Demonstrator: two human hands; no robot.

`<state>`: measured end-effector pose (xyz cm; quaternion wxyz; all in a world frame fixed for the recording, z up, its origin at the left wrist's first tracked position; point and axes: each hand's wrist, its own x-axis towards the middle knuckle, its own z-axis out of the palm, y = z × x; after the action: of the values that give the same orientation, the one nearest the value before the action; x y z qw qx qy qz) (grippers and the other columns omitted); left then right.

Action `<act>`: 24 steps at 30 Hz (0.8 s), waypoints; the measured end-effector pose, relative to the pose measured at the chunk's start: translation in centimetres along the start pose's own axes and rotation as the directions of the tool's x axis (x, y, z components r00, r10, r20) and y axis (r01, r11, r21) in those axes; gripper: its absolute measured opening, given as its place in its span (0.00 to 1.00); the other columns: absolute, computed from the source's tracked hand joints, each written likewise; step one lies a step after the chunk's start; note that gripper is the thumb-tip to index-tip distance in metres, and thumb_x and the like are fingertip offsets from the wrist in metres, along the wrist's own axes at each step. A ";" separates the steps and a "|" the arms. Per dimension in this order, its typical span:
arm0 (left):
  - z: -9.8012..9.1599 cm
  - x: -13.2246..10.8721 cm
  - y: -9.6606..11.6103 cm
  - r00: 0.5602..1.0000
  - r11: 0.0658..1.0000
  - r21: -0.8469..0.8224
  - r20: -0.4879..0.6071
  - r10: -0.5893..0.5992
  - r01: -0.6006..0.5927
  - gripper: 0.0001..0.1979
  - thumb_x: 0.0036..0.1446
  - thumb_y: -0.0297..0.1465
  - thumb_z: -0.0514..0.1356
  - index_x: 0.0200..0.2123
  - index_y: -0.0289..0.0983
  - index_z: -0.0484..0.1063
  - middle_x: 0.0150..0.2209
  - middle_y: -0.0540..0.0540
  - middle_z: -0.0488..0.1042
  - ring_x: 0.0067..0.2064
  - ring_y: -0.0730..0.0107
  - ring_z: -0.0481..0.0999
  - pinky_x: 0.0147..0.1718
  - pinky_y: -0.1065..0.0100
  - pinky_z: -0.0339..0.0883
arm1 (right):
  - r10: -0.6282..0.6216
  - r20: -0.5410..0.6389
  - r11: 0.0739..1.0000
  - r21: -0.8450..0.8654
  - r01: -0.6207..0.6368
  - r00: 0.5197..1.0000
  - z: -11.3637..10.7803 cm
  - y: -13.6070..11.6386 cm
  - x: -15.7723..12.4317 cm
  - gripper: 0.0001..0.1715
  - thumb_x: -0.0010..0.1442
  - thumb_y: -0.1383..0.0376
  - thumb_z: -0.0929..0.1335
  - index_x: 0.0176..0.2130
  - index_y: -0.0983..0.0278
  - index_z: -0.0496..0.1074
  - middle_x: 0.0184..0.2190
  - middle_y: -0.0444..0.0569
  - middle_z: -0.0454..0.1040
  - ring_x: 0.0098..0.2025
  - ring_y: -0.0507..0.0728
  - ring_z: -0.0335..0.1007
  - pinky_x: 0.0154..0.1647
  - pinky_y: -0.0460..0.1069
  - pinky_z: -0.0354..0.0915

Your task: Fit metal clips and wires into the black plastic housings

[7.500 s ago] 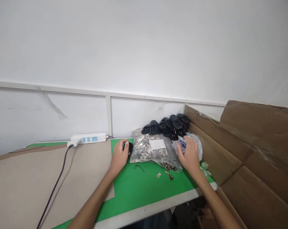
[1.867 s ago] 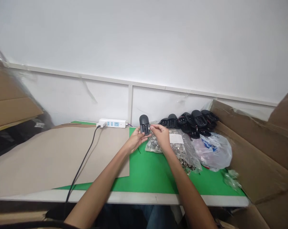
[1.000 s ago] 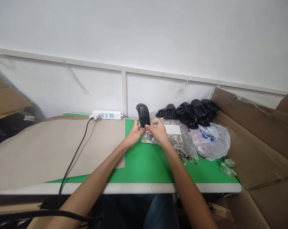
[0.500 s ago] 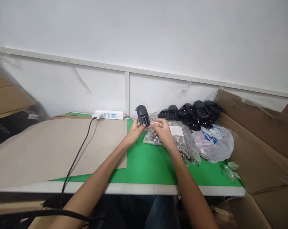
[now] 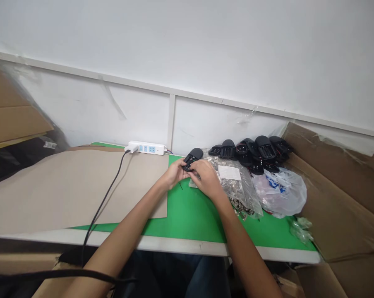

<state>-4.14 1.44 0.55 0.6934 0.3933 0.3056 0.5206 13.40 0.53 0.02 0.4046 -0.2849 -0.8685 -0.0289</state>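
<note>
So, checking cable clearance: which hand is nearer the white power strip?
Left. The left hand sits in front of and right of the white power strip, apart from it; the right hand is farther right.

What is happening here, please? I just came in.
A person holds a small black plastic casing with the left hand and the right hand, just above the edge of a clear plastic bag of small metal parts on a green table mat. More black plastic casings lie in a row behind the bag, next to a white plastic bag. A white power strip sits by the wall.
</note>
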 end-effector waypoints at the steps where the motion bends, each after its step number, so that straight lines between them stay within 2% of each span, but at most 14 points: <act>1: 0.0 0.0 0.1 1.000 1.000 -0.013 -0.001 -0.025 0.025 0.12 0.51 0.32 0.60 0.40 0.34 0.72 0.35 0.40 0.82 0.37 0.60 0.83 0.33 0.67 0.77 | 0.003 0.012 1.000 -0.003 -0.003 1.000 0.0 -0.1 0.0 0.09 0.71 0.65 0.66 0.47 0.61 0.76 0.48 0.55 0.79 0.54 0.63 0.72 0.60 0.60 0.67; 5: 0.0 -0.2 0.4 0.995 0.995 -0.037 -0.004 -0.098 0.097 0.14 0.59 0.36 0.57 0.42 0.33 0.74 0.35 0.39 0.82 0.34 0.62 0.82 0.35 0.64 0.78 | 0.010 0.015 1.000 -0.005 -0.010 1.000 0.1 -0.3 0.0 0.10 0.72 0.64 0.66 0.48 0.60 0.77 0.48 0.55 0.79 0.54 0.63 0.70 0.61 0.61 0.66; 8: 0.3 -0.3 0.5 0.994 0.993 -0.056 -0.024 -0.107 0.105 0.13 0.62 0.35 0.56 0.41 0.33 0.75 0.34 0.40 0.81 0.29 0.67 0.79 0.31 0.68 0.76 | 0.003 0.027 1.000 -0.010 -0.003 1.000 0.2 -0.4 0.0 0.11 0.73 0.63 0.65 0.48 0.61 0.77 0.48 0.55 0.79 0.54 0.63 0.69 0.60 0.61 0.66; 11: 0.4 -0.4 0.4 0.992 0.990 -0.094 -0.059 -0.110 0.104 0.08 0.62 0.32 0.58 0.37 0.33 0.74 0.31 0.44 0.79 0.26 0.72 0.75 0.28 0.72 0.74 | -0.011 0.036 1.000 -0.020 0.012 0.999 0.4 -0.3 0.0 0.13 0.74 0.64 0.64 0.49 0.61 0.78 0.48 0.54 0.79 0.54 0.63 0.69 0.60 0.61 0.67; 16: 0.4 -0.5 0.2 0.994 0.992 -0.102 -0.073 -0.080 0.073 0.04 0.57 0.29 0.62 0.35 0.33 0.72 0.28 0.48 0.75 0.26 0.73 0.74 0.25 0.73 0.72 | -0.072 0.009 0.997 -0.037 0.072 0.997 0.6 -0.2 -0.2 0.12 0.73 0.64 0.65 0.50 0.61 0.78 0.47 0.54 0.80 0.51 0.63 0.67 0.57 0.60 0.70; 19: 0.7 -0.7 0.3 0.995 0.992 -0.113 -0.076 -0.057 0.048 0.03 0.57 0.26 0.62 0.35 0.33 0.72 0.28 0.48 0.75 0.26 0.73 0.74 0.25 0.74 0.72 | -0.094 -0.022 0.994 -0.050 0.093 0.995 0.7 -0.1 -0.3 0.11 0.73 0.65 0.66 0.49 0.61 0.79 0.46 0.53 0.81 0.51 0.64 0.67 0.57 0.60 0.71; 24: 1.4 -0.9 0.4 0.993 0.979 -0.185 -0.067 -0.097 0.084 0.03 0.57 0.24 0.58 0.34 0.32 0.72 0.27 0.46 0.76 0.25 0.74 0.74 0.27 0.73 0.74 | -0.120 -0.072 0.992 -0.047 0.117 0.990 0.8 0.2 -0.4 0.12 0.73 0.68 0.65 0.50 0.61 0.78 0.48 0.52 0.81 0.53 0.63 0.69 0.60 0.60 0.70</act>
<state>-3.43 0.36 1.58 0.7373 0.2941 0.3005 0.5287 13.14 0.79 -0.85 0.4283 -0.2402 -0.8672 -0.0819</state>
